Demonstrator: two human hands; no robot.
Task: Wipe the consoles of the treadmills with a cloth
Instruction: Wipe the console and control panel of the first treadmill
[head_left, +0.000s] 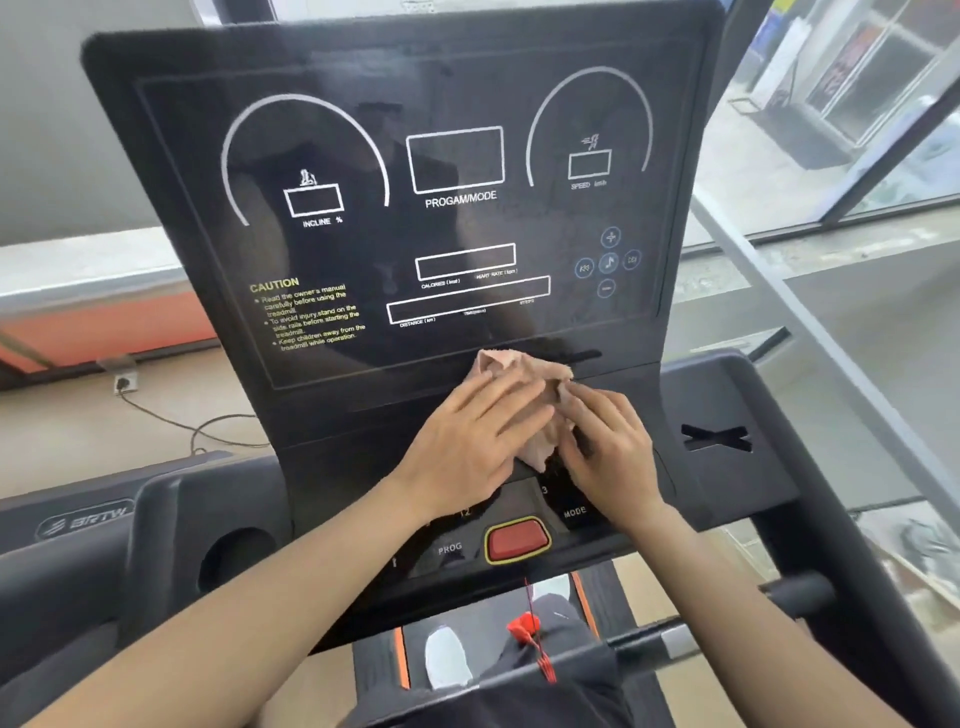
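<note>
A: Hands?
B: Left hand (467, 441) flat, fingers straight on pink cloth (522, 371); right hand (608, 452) presses its edge.
A: Beyond the fingertips?
B: Console (363, 130) display. Red button (517, 540) wrist-side of fingers

Cloth (524, 376) lies on console (322, 431), centre, at lower edge of display panel (363, 249). Left hand (467, 452) rests on cloth from the left; right hand (608, 452) touches it from the right. Button (517, 540) sits below both hands, nearer the person. Cup holder (236, 564) at far left. Clip (525, 629) hangs below button.

Glossy plastic console (363, 249); soft, crumpled fabric cloth (524, 374).
</note>
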